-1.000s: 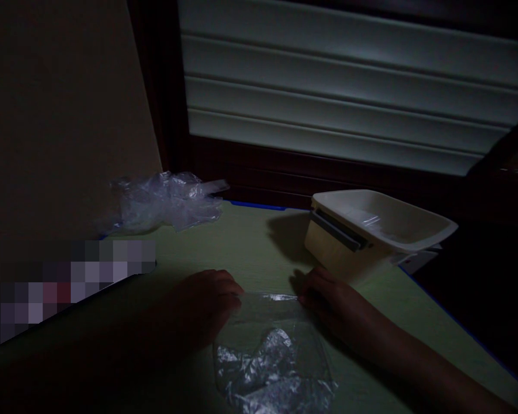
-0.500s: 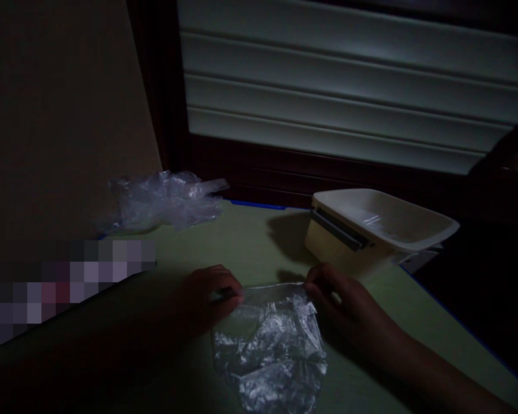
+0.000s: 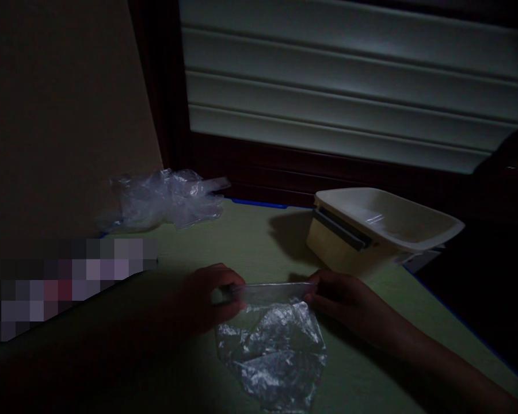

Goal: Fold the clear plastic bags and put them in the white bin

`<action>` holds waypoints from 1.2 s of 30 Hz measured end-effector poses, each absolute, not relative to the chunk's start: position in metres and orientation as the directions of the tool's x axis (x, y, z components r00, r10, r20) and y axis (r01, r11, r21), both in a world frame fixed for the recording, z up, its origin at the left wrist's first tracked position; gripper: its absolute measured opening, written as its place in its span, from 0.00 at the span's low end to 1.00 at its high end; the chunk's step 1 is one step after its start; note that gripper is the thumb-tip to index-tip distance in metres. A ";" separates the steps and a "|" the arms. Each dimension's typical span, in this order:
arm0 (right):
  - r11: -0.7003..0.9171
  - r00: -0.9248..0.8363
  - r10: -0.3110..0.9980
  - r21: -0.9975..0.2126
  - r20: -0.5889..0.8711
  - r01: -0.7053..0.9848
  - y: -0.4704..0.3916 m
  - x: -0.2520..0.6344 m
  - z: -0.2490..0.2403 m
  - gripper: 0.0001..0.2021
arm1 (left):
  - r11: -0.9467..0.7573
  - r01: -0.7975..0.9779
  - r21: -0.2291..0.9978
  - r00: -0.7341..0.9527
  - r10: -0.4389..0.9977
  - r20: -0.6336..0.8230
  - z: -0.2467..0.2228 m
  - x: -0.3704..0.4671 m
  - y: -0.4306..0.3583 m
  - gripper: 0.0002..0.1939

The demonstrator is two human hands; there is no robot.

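A clear plastic bag (image 3: 276, 351) lies crinkled on the green tabletop, its far edge stretched straight between my two hands. My left hand (image 3: 218, 293) pinches the left end of that edge between thumb and fingers. At the other end, my right hand (image 3: 334, 293) is closed on the right corner. The strip along the edge looks folded over and smooth, while the body of the bag below it is wrinkled and shiny. Dim light hides some of the fingers.
Behind my right hand stands a cream plastic bin (image 3: 349, 241) with a dark handle, clear plastic inside it. A heap of crumpled clear plastic (image 3: 168, 198) lies at the table's back left. A blurred-out object is at left. Beyond the table (image 3: 250, 241) is a slatted shutter (image 3: 328, 86).
The bag's far edge now shows a wider folded strip. My right hand has shifted slightly right and turned its fingers over the corner; the left hand has barely moved.
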State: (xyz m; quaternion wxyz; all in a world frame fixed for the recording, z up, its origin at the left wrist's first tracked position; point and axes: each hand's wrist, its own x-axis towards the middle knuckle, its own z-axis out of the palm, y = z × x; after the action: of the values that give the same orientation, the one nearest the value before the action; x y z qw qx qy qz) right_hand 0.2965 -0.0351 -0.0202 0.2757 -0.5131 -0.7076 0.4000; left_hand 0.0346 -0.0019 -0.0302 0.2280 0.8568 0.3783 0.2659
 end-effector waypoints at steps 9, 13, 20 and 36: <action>0.112 -0.329 0.942 -0.868 -0.062 0.483 -0.034 0.299 -0.027 0.06 | -0.646 0.443 0.622 0.573 0.737 0.357 -0.040 0.035 0.002 0.02; 0.211 -0.311 0.950 -0.773 0.019 0.598 -0.035 0.299 -0.024 0.03 | -0.720 0.364 0.592 0.656 0.649 0.386 -0.038 0.034 0.002 0.05; 0.377 -0.420 0.901 -0.668 0.106 0.641 -0.039 0.298 -0.017 0.08 | -0.803 0.371 0.467 0.699 0.572 0.428 -0.029 0.036 -0.003 0.08; 0.447 -0.510 0.857 -0.593 0.070 0.670 -0.046 0.298 -0.010 0.07 | -0.863 0.338 0.376 0.780 0.480 0.402 -0.024 0.035 -0.016 0.05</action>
State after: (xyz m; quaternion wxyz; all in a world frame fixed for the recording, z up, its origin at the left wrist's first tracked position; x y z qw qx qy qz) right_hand 0.2977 -0.0462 -0.0103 0.1835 -0.4595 -0.8306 0.2556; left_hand 0.0349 -0.0160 -0.0240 0.1428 0.9324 0.2192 0.2493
